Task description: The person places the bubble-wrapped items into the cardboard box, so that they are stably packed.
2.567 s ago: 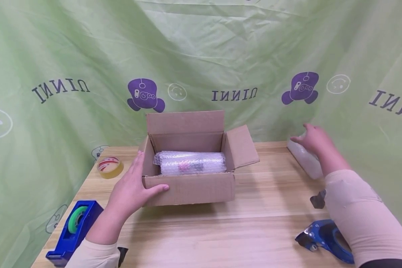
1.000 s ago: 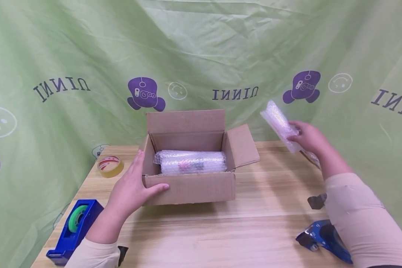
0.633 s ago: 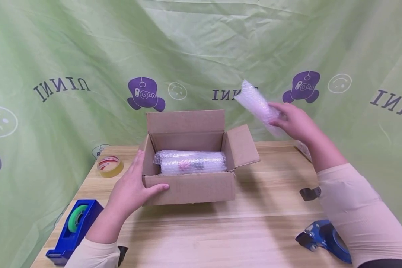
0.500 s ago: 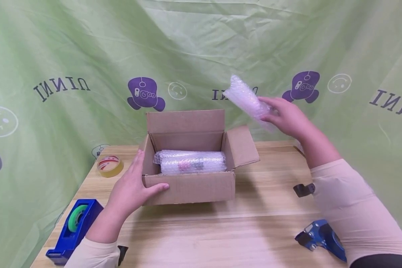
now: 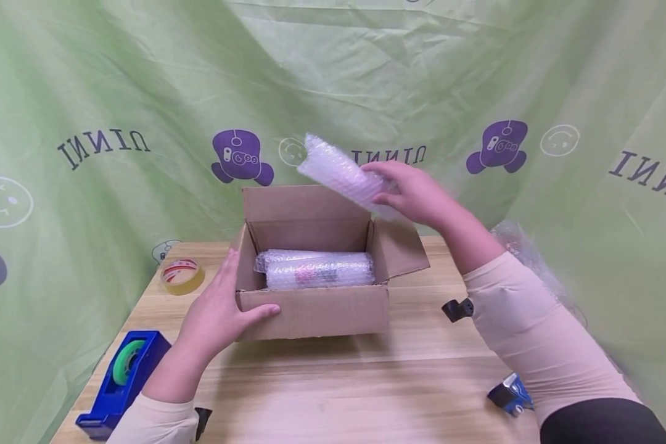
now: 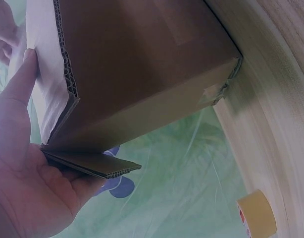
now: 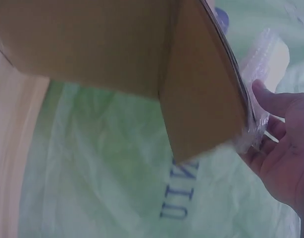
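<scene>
An open cardboard box stands in the middle of the table, its back and right flaps raised. Inside, bubble-wrapped packages lie side by side; one shows pink and dark print through the wrap. My left hand holds the box's left front corner, thumb over the front panel. Fingers curled behind a side flap show in the left wrist view. Above the box's right rear, my right hand grips another bubble-wrapped package by its right end. This package tilts, its left end higher; part of it is behind the fingers.
A yellow tape roll lies left of the box. Nearer on the left is a blue tape dispenser. A blue hand tape gun is partly under the right sleeve. Clear plastic wrap lies at the right, before the green curtain.
My right hand has picked up the bubble-wrapped package at the far right and carried it left, over the box's right flap. The left hand and box stay in place.
</scene>
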A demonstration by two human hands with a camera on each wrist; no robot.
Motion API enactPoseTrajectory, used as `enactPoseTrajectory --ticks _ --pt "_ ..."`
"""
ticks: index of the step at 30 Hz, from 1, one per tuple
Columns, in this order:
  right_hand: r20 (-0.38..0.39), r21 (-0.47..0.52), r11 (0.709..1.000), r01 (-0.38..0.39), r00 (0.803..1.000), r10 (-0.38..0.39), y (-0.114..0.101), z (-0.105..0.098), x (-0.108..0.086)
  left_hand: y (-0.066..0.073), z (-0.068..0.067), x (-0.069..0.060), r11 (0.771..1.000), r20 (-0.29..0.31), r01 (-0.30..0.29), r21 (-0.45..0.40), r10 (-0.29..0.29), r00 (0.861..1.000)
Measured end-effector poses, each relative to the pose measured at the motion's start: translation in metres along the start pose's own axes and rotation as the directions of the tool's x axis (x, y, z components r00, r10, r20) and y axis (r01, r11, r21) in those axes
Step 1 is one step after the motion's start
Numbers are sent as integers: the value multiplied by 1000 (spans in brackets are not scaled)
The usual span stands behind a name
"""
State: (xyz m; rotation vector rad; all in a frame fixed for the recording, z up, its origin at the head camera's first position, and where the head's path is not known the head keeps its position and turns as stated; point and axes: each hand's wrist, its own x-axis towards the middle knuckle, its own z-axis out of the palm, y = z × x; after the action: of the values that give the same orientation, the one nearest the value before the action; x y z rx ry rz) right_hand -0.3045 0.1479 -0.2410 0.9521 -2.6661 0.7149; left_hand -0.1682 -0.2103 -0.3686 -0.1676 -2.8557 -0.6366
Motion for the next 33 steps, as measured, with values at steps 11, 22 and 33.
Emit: enactPoseTrajectory --ticks 11,22,33 --pt "172 -110 992 62 984 -43 -13 59 12 0 1 -1 1000 2 -1 -1 1 1000" --pt "184 -165 974 157 975 -126 2 95 5 0 3 -1 1000 4 7 -13 -7 1000" --pt "152 -127 982 137 981 -118 7 100 2 0 2 0 1000 1 8 -12 -8 1000"
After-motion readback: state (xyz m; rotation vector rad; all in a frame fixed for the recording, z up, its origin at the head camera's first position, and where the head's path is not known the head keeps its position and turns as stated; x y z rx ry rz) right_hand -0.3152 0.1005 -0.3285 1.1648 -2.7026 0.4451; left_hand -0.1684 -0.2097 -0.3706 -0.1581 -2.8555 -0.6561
